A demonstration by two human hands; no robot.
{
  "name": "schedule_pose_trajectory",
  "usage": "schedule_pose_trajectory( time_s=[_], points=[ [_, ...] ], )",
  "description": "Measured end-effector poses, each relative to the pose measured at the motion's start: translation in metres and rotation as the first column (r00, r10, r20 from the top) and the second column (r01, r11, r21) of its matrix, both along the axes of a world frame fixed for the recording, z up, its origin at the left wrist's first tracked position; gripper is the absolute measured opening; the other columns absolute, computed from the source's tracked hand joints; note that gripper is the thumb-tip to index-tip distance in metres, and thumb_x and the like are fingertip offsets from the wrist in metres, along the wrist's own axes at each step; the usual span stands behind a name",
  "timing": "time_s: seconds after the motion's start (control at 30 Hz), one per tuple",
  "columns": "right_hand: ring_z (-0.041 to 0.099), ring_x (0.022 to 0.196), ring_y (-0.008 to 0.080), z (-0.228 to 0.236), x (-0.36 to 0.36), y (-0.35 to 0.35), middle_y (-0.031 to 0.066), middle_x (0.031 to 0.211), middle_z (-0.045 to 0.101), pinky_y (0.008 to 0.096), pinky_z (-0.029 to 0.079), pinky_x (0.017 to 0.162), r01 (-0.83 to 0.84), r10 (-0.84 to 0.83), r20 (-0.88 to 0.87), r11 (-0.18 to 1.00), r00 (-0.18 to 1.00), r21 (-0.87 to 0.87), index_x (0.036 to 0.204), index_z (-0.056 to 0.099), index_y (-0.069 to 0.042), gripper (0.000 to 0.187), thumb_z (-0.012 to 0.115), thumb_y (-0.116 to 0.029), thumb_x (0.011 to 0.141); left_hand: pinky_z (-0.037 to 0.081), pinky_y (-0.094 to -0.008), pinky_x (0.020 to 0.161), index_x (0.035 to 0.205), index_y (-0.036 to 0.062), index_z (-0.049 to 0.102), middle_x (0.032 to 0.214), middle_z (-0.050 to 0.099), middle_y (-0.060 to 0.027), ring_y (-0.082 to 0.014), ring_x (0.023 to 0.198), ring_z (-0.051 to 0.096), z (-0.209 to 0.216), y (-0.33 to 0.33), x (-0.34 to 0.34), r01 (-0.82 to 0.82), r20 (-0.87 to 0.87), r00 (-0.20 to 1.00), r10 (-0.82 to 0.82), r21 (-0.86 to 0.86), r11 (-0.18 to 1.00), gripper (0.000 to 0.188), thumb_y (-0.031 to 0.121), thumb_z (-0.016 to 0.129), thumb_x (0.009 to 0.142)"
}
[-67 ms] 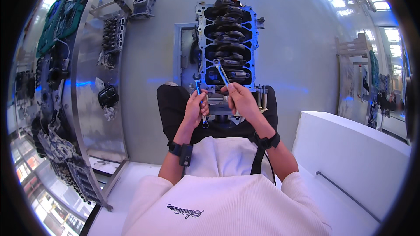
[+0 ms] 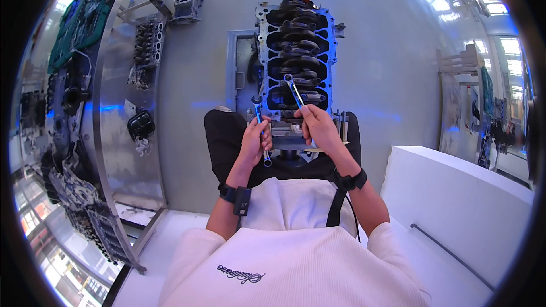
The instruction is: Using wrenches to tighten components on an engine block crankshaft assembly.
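Note:
In front of my knees stands an engine block (image 2: 333, 57), its dark crankshaft (image 2: 300, 45) exposed along the middle. My left hand (image 2: 255, 141) is closed round a combination wrench (image 2: 259, 112), held upright with the open jaw up near the block's left corner and the ring end below my fingers. Pinched in my right hand (image 2: 320, 129) is a second wrench (image 2: 296, 92). Its ring end lies over the near part of the crankshaft; whether it touches there I cannot tell.
At left, a metal workbench (image 2: 122, 153) carries engine parts, among them a cylinder head (image 2: 147, 48) and a green tray (image 2: 79, 23). Another engine casting (image 2: 188, 1) sits on the floor beyond. A white box-like partition (image 2: 455, 176) stands to the right.
My right hand and its wrench have shifted slightly to the right, and the ring end has moved right over the crankshaft. The left hand stays nearly still.

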State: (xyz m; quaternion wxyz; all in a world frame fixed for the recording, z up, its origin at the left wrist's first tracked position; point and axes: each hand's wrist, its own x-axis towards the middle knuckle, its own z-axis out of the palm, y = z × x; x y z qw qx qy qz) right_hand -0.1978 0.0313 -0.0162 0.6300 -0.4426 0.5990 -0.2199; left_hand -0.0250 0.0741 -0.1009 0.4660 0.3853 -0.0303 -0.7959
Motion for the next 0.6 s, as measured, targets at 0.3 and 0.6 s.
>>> schedule_pose_trajectory(
  time_s=[0.3, 0.6],
  points=[
    [0.040, 0.032, 0.0086, -0.001, -0.015, -0.015, 0.0015, 0.047, 0.046, 0.0224, 0.034, 0.033, 0.002, 0.014, -0.092, 0.986, 0.996, 0.167, 0.081, 0.050, -0.003, 0.032, 0.036, -0.029, 0.095, 0.030, -0.0217, 0.037, 0.097, 0.0087, 0.048, 0.057, 0.035, 0.0024, -0.0063, 0.042, 0.034, 0.001, 0.000, 0.000, 0.002, 0.012, 1.000, -0.002, -0.009, 1.000, 0.009, 0.015, 0.044, 0.091],
    [0.044, 0.033, 0.0129, 0.009, -0.017, -0.021, 0.0055, 0.046, 0.048, 0.0268, 0.036, 0.034, -0.049, 0.073, -0.267, 0.994, 0.961, 0.097, 0.078, 0.053, 0.000, 0.034, 0.041, -0.028, 0.093, 0.031, -0.0218, 0.038, 0.096, 0.0094, 0.048, 0.058, 0.035, 0.0025, -0.0063, 0.042, 0.034, 0.000, 0.000, 0.000, 0.002, 0.007, 1.000, -0.002, -0.006, 1.000, 0.008, 0.015, 0.044, 0.092]
  ],
)
